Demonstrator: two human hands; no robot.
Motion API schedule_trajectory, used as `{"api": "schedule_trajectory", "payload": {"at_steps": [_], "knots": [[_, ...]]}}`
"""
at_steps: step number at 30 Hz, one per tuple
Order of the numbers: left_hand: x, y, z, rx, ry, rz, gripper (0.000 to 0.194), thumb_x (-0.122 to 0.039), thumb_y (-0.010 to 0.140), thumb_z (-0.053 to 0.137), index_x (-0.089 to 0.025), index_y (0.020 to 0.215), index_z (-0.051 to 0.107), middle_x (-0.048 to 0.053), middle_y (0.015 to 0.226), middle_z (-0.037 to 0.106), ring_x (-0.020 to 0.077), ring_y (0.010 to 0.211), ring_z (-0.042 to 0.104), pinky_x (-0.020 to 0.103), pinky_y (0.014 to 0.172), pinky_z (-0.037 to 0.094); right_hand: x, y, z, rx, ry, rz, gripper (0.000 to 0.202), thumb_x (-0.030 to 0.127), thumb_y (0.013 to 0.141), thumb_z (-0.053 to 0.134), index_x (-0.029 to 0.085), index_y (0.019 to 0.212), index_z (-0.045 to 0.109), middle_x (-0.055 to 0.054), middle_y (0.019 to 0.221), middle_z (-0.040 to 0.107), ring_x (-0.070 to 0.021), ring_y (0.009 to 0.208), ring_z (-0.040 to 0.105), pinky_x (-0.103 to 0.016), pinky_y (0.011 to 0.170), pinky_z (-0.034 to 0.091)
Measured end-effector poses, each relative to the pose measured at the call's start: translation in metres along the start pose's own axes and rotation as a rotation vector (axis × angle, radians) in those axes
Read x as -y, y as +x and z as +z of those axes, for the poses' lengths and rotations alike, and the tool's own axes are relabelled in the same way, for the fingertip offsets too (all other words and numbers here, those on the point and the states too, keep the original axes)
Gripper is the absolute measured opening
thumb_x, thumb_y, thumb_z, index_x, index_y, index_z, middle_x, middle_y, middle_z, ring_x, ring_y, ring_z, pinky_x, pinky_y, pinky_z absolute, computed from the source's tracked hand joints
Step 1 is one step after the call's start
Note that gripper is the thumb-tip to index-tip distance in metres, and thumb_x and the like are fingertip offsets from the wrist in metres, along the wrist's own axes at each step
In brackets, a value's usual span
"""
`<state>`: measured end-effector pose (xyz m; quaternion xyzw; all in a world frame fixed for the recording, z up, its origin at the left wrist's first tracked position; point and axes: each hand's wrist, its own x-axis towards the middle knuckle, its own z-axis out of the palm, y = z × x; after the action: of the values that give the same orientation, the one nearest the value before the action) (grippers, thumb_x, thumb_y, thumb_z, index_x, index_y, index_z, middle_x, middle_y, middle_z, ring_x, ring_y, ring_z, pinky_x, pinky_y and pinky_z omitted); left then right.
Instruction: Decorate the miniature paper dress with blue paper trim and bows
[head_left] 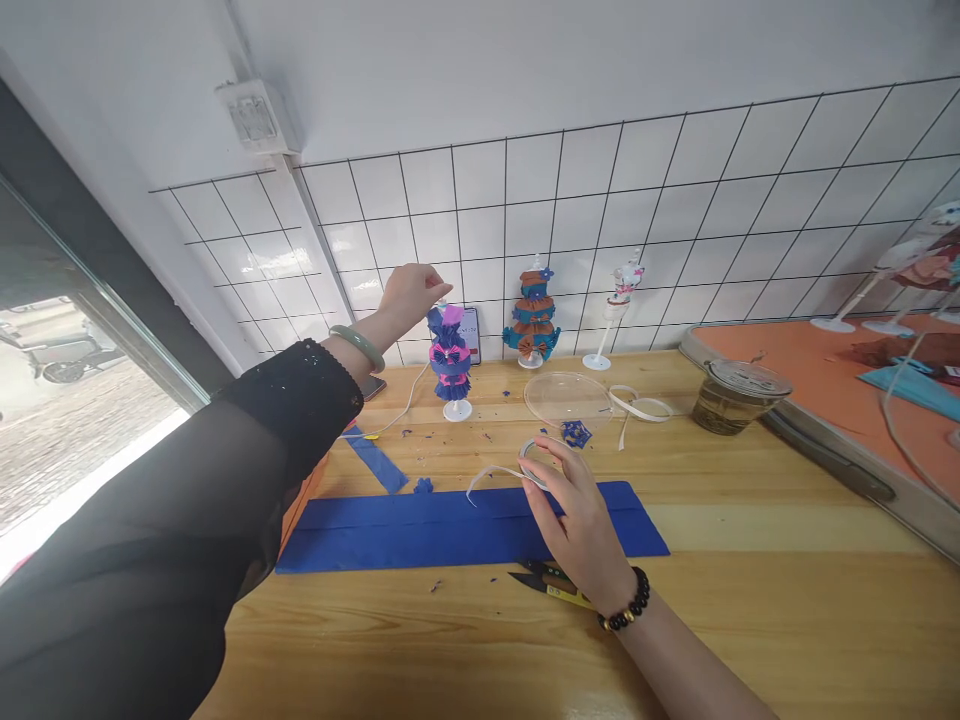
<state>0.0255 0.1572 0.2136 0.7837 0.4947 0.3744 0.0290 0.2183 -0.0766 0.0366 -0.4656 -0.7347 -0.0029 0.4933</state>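
My left hand reaches to the top of a small white stand dressed in blue and pink ruffled fabric. Its fingers are curled closed there, and what they pinch, if anything, is hidden. Between the thumb and fingers of my right hand is a thin roll of tape, with a loose pale strip trailing to the left. Below that hand a long folded blue cloth lies flat. Thread snips with yellow handles rest at the cloth's front edge, partly under my right wrist.
Behind stand a brown-and-teal dressed stand and a white one. A clear round lid, white ribbon and blue scraps lie mid-table. At right are a lidded cup of liquid and an orange surface.
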Motion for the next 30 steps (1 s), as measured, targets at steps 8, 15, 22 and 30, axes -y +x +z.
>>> {"api": "schedule_trajectory", "payload": {"at_steps": [8,15,22,30], "knots": [[0.0,-0.003,-0.002,-0.008,-0.035,0.003,0.024,-0.042,0.074,0.055,-0.019,0.073,0.063,0.007,0.081,0.062,0.0177,0.073,0.053,0.033,0.064,0.04,-0.003,0.0,0.001,0.006,-0.003,0.007,0.025,0.019,0.087,0.046,0.023,0.109,0.056,-0.011,0.12,0.051,-0.0253,0.116,0.046,-0.048,0.091,0.044],[0.007,-0.009,-0.003,-0.002,-0.039,-0.019,0.025,-0.043,0.074,0.055,-0.019,0.074,0.063,0.006,0.08,0.063,0.0171,0.075,0.053,0.032,0.067,0.04,-0.007,-0.002,0.004,0.018,0.004,0.025,0.024,0.019,0.087,0.046,0.023,0.108,0.056,-0.011,0.119,0.051,-0.0242,0.116,0.046,-0.048,0.093,0.043],[0.01,-0.013,-0.003,-0.01,-0.038,-0.033,0.027,-0.043,0.075,0.056,-0.017,0.076,0.064,0.006,0.079,0.063,0.0149,0.072,0.053,0.03,0.065,0.04,-0.011,-0.004,0.008,0.029,0.006,0.059,0.024,0.021,0.087,0.046,0.021,0.108,0.057,-0.011,0.118,0.052,-0.0241,0.114,0.048,-0.046,0.092,0.044],[0.013,-0.012,0.001,-0.031,0.002,0.005,0.029,-0.044,0.077,0.054,-0.018,0.083,0.063,0.005,0.08,0.062,0.0148,0.072,0.052,0.029,0.063,0.04,-0.014,-0.005,0.009,0.038,0.017,0.072,0.024,0.019,0.087,0.046,0.02,0.108,0.057,-0.012,0.119,0.051,-0.0233,0.115,0.046,-0.044,0.094,0.043]]}}
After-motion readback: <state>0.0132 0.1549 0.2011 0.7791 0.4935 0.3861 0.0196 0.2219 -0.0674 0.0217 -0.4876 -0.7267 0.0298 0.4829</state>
